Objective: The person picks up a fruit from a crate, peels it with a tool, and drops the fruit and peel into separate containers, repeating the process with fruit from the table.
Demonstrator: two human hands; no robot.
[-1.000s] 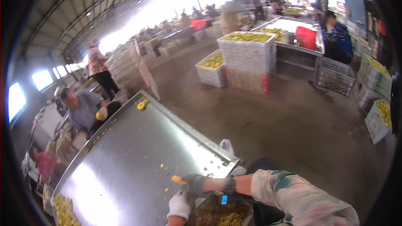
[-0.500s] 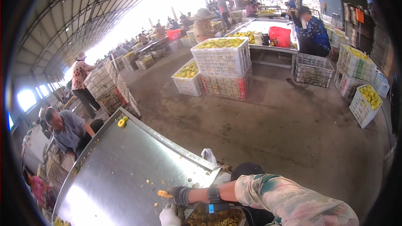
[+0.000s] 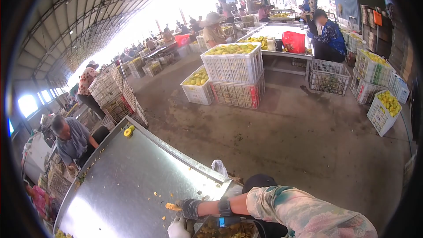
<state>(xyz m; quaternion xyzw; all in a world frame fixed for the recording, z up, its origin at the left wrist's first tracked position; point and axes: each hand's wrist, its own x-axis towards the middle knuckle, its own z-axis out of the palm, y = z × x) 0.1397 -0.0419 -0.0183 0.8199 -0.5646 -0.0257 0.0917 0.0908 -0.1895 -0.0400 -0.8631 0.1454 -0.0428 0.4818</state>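
Note:
My right hand (image 3: 190, 209), in a dark grey glove with a strapped device at the wrist, is closed around an orange-yellow elongated piece (image 3: 173, 206) that sticks out past its fingers. Just below it is my left hand (image 3: 178, 228), in a white glove, curled close against the right one. What the left fingers hold is hidden. Both hands are at the near edge of a shiny metal table (image 3: 128, 176), where small orange scraps (image 3: 164, 217) lie about. Beneath my right wrist, a crate holds many cut fruit pieces (image 3: 233, 230).
Yellow-green fruit (image 3: 128, 131) lies at the table's far corner. A person in grey (image 3: 72, 139) sits along its left side. Beyond the table stand stacked fruit crates (image 3: 232, 64), and another crate (image 3: 384, 113) tilts at the right. A clear plastic bag (image 3: 219, 167) hangs by the table edge.
My hands stay in nearly the same place, with the orange-yellow piece still in the right. The person in grey has lowered their head, and the one behind leans toward the crates.

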